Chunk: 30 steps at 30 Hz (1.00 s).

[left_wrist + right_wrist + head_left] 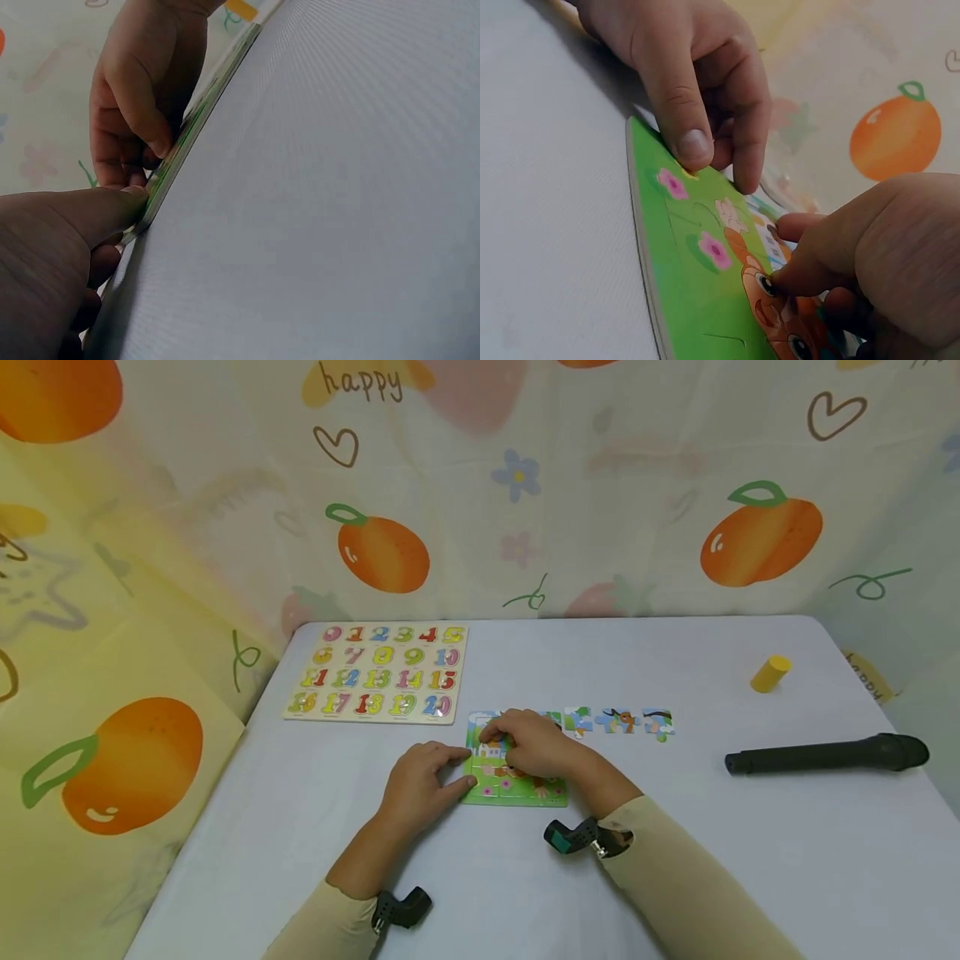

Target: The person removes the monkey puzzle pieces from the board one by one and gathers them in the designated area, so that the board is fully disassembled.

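Observation:
A small jigsaw puzzle board [552, 795], green along its near side with pink flowers and a brown cartoon animal, lies on the table between both hands. My left hand [420, 785] holds its left edge, the thumb on top near the corner and the fingers bent along the side. Over the board's upper left part is my right hand [536, 743]. Its thumb and index finger are bent around a puzzle piece [492, 749] with a white building, which lies at board level. The right hand covers much of the board's middle. Three loose puzzle pieces [618, 721] lie in a row right of the board.
A wooden number board [375, 673] with the numerals 0 to 20 lies at the back left. On the right are a yellow cylinder [771, 674] and a black microphone [825, 755]. A printed cloth [622, 485] hangs behind the white table [247, 860].

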Each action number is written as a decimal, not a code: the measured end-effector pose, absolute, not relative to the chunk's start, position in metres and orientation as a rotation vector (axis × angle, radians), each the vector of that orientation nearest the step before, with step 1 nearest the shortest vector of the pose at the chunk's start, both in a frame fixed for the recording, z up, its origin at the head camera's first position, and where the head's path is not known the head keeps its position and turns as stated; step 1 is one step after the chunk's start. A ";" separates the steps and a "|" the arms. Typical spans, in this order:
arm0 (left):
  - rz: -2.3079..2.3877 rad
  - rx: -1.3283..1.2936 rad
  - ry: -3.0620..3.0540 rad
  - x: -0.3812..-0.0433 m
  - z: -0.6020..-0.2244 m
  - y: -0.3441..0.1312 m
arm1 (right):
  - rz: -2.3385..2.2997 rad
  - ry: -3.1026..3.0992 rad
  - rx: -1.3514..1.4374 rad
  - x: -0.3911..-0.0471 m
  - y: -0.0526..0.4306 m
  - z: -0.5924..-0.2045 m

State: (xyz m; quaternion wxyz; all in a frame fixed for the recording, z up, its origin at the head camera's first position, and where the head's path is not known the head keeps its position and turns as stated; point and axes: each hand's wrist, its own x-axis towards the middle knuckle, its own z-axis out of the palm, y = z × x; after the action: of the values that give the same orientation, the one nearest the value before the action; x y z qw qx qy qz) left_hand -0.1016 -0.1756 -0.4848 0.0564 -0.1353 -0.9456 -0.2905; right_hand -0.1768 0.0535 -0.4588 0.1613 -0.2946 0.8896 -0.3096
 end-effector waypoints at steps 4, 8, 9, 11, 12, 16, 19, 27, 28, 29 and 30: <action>-0.873 -0.409 -2.880 -0.102 -0.484 -0.175 | -0.908 2.531 -0.801 -0.177 0.052 -0.457; -0.873 -0.396 -2.891 -0.103 -0.484 -0.175 | -0.933 2.510 -0.772 -0.177 0.052 -0.456; -0.874 -0.390 -2.895 -0.103 -0.484 -0.175 | -0.942 2.502 -0.766 -0.178 0.051 -0.456; -0.878 -0.376 -2.901 -0.103 -0.484 -0.174 | -0.962 2.489 -0.756 -0.178 0.051 -0.456; -0.877 -0.368 -2.904 -0.103 -0.484 -0.174 | -0.974 2.479 -0.749 -0.178 0.052 -0.456; -0.886 -0.345 -2.910 -0.102 -0.482 -0.172 | -1.047 2.434 -0.718 -0.179 0.052 -0.456; -0.886 -0.333 -2.915 -0.102 -0.480 -0.171 | -1.100 2.402 -0.711 -0.179 0.053 -0.456; -0.895 -0.325 -2.914 -0.101 -0.479 -0.171 | -1.126 2.353 -0.759 -0.182 0.056 -0.458; -0.894 -0.327 -2.913 -0.102 -0.480 -0.171 | -1.125 2.349 -0.760 -0.182 0.056 -0.457; -0.897 -0.327 -2.913 -0.102 -0.480 -0.171 | -1.126 2.346 -0.760 -0.181 0.056 -0.457; -0.899 -0.327 -2.913 -0.102 -0.481 -0.172 | -1.128 2.345 -0.760 -0.181 0.057 -0.457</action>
State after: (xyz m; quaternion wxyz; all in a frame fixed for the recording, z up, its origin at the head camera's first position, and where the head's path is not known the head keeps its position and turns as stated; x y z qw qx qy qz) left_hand -0.1017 -0.1715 -0.4806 0.0379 -0.1065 -0.9494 -0.2929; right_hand -0.1815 0.0566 -0.4572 0.2137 -0.2739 0.8450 -0.4064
